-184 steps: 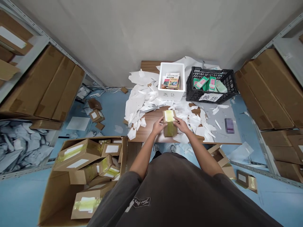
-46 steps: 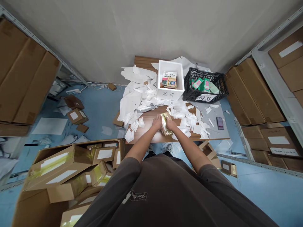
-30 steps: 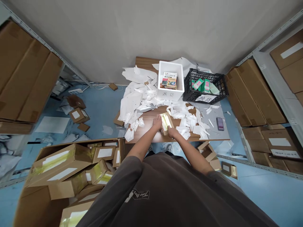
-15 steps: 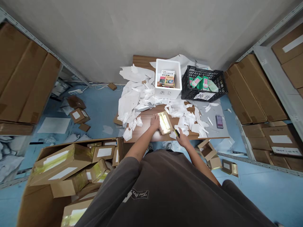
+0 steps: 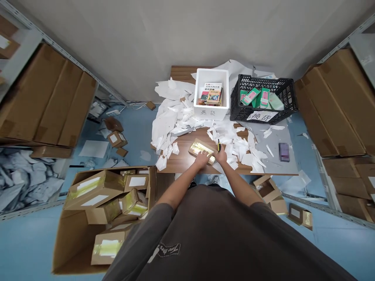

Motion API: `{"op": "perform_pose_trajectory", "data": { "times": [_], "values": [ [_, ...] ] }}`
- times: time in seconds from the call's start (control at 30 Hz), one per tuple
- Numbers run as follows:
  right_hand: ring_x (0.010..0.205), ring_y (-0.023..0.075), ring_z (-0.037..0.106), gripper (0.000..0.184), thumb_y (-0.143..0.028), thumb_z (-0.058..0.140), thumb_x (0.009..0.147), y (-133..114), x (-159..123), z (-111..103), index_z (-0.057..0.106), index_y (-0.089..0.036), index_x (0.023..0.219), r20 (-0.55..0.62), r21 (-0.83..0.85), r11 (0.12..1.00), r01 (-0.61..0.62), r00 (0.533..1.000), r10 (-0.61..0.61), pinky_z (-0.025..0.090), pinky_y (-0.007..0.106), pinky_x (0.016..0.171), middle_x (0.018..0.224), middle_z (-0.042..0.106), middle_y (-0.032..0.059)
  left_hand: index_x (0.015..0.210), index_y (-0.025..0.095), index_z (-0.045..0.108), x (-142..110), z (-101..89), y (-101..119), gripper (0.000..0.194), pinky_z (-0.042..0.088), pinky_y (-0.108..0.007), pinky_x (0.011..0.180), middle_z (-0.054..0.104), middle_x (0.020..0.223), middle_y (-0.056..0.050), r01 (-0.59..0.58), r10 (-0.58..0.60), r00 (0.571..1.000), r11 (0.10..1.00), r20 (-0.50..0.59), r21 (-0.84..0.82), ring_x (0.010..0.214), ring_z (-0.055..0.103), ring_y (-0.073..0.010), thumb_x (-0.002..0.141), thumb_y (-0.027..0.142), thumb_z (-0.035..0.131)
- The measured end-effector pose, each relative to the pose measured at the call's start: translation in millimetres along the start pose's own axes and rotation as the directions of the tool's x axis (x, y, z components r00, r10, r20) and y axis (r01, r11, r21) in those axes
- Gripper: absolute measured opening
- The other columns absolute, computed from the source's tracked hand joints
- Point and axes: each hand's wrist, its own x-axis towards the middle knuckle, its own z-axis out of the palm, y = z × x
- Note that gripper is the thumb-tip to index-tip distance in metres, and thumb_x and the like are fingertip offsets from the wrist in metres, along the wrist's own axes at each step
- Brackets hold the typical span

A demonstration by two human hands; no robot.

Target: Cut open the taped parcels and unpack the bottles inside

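Note:
A small cardboard parcel (image 5: 199, 148) wrapped in shiny yellow tape lies slantwise on the wooden table (image 5: 184, 158). My left hand (image 5: 202, 159) presses down on the parcel's near end, fingers closed over it. My right hand (image 5: 221, 155) sits just right of the parcel, closed around a small black and yellow cutter (image 5: 218, 145) whose tip points away from me. Torn white paper scraps (image 5: 234, 142) lie around both hands.
A white bin (image 5: 211, 97) with booklets and a black crate (image 5: 262, 103) with green boxes stand at the table's back. A phone (image 5: 283, 151) lies at the right. A large open carton (image 5: 102, 210) of taped parcels sits on the floor left. Shelves of cartons flank both sides.
My right hand left the parcel, picked up the cutter near the table's front edge and returned beside the parcel. The parcel has turned to lie slantwise, and my left hand shifted to its near end.

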Motion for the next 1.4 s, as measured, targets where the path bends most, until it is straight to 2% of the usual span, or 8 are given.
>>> {"op": "perform_pose_trajectory", "data": {
  "times": [0.1,0.2,0.4,0.63,0.8,0.93,1.23,1.4],
  "values": [
    [0.132,0.0327,0.068,0.086,-0.038,0.071,0.096,-4,10,-3,0.031,-0.014,0.168,0.027,0.031,0.996,0.079,0.996,-0.08,0.052,0.04,0.11,0.149,0.067,0.0188,0.153,0.019,0.058,7,1.9,6,0.062,0.036,-0.048,0.125,0.059,0.153,-0.02,0.114,-0.114,0.992,0.993,-0.046,-0.009,0.149,0.047,-0.0352,0.094,0.028,0.072],
    [0.127,0.0297,0.069,0.075,-0.042,0.067,0.1,2,15,-12,0.038,-0.014,0.163,0.052,0.118,0.969,0.217,0.973,-0.224,0.053,0.038,0.107,0.147,0.067,0.0182,0.147,0.021,0.061,10,7.8,10,0.061,0.034,-0.049,0.129,0.044,0.17,-0.017,0.201,-0.202,0.978,0.979,-0.057,-0.012,0.161,0.034,-0.0371,0.089,0.03,0.079],
    [0.067,0.0191,0.068,0.043,-0.05,0.04,0.113,65,-3,-47,0.06,-0.021,0.138,0.394,0.217,0.945,0.247,0.863,-0.316,0.056,0.026,0.07,0.087,0.073,0.0013,0.148,0.02,0.055,16,8.6,5,0.078,0.036,-0.048,0.13,0.023,0.182,-0.018,0.225,-0.225,0.974,0.971,0.009,-0.08,0.169,0.019,-0.0391,0.079,0.024,0.091],
    [0.083,0.0191,0.067,0.028,-0.04,0.053,0.109,83,-6,-58,0.07,-0.02,0.119,0.421,0.056,0.912,0.405,0.819,-0.39,0.05,0.023,0.077,0.099,0.077,0.0052,0.143,0.022,0.056,22,4.2,0,0.083,0.044,-0.045,0.126,0.025,0.181,-0.02,0.236,-0.235,0.971,0.97,0.038,-0.059,0.166,0.029,-0.04,0.072,0.022,0.099],
    [0.052,0.014,0.052,0.03,-0.046,0.052,0.109,75,-1,-59,0.068,-0.021,0.113,0.527,0.127,0.968,0.216,0.812,-0.25,0.043,0.022,0.055,0.072,0.064,-0.002,0.145,0.024,0.055,20,2.3,1,0.083,0.044,-0.043,0.125,0.03,0.18,-0.018,0.249,-0.247,0.968,0.967,0.041,-0.047,0.166,0.03,-0.038,0.074,0.026,0.097],
    [0.043,0.0118,0.042,0.032,-0.054,0.061,0.104,87,-10,-54,0.066,-0.022,0.104,0.609,0.254,0.962,0.098,0.756,-0.238,0.038,0.022,0.047,0.061,0.054,-0.0053,0.148,0.02,0.052,21,-2.5,3,0.084,0.045,-0.042,0.124,0.034,0.177,-0.021,0.257,-0.255,0.966,0.966,0.047,-0.039,0.165,0.032,-0.0378,0.075,0.024,0.095],
    [0.05,0.0168,0.055,0.053,-0.073,0.051,0.104,123,-31,-61,0.065,-0.023,0.115,0.503,0.244,0.961,0.131,0.83,-0.241,0.044,0.025,0.052,0.067,0.062,-0.0016,0.158,0.026,0.051,13,-4.6,-13,0.078,0.041,-0.047,0.125,0.055,0.165,-0.016,0.204,-0.216,0.967,0.974,-0.135,-0.099,0.158,0.044,-0.0358,0.09,0.044,0.085],
    [0.09,0.0285,0.075,0.059,-0.065,0.031,0.113,125,-39,-65,0.072,-0.024,0.127,0.338,0.172,0.963,0.208,0.905,-0.256,0.058,0.035,0.077,0.104,0.079,0.0107,0.172,0.03,0.037,18,-2.3,-37,0.104,0.017,-0.068,0.132,0.029,0.181,-0.016,0.296,-0.308,0.939,0.95,-0.151,-0.098,0.168,0.012,-0.0469,0.085,0.059,0.086]
  ]
}}
